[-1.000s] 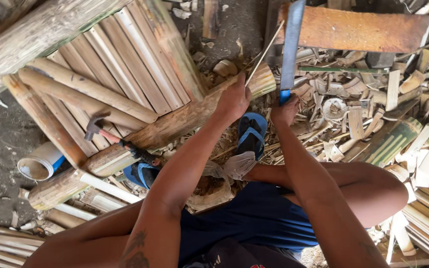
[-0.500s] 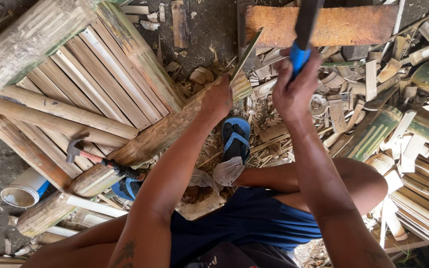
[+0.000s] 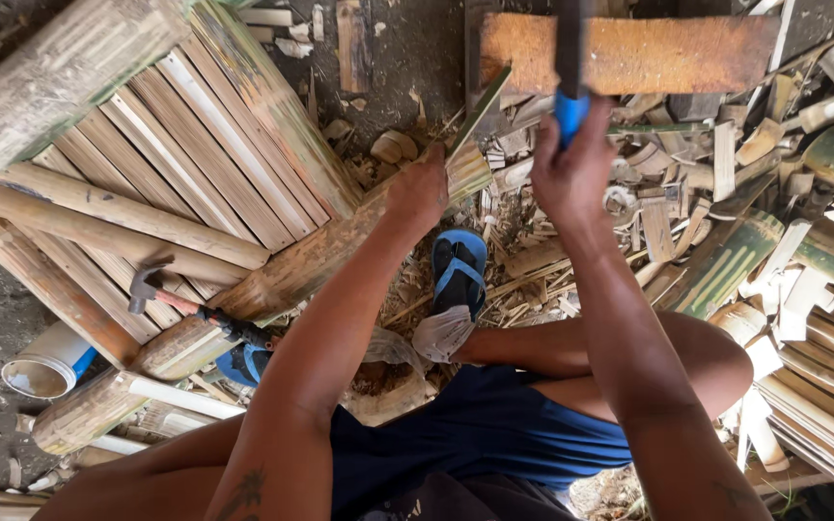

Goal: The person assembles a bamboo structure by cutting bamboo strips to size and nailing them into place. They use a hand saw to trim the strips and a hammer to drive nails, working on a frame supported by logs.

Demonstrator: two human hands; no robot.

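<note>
My left hand grips the near end of a split bamboo piece that lies at a slant across the ground. A thin green bamboo strip stands up from that end, just right of the hand. My right hand is raised and shut on the blue handle of a cutting tool, its dark blade pointing up past the top edge. Both forearms reach out over my bent legs and dark blue shorts.
Split bamboo slats are stacked at the left. A hammer lies near them, a white pipe piece at lower left. A wooden block sits at the top. Bamboo offcuts litter the right. A blue sandal is in the middle.
My right hand has lifted the blue-handled tool higher and upright. The view has shifted, so the bamboo and my left hand sit lower in the picture.
</note>
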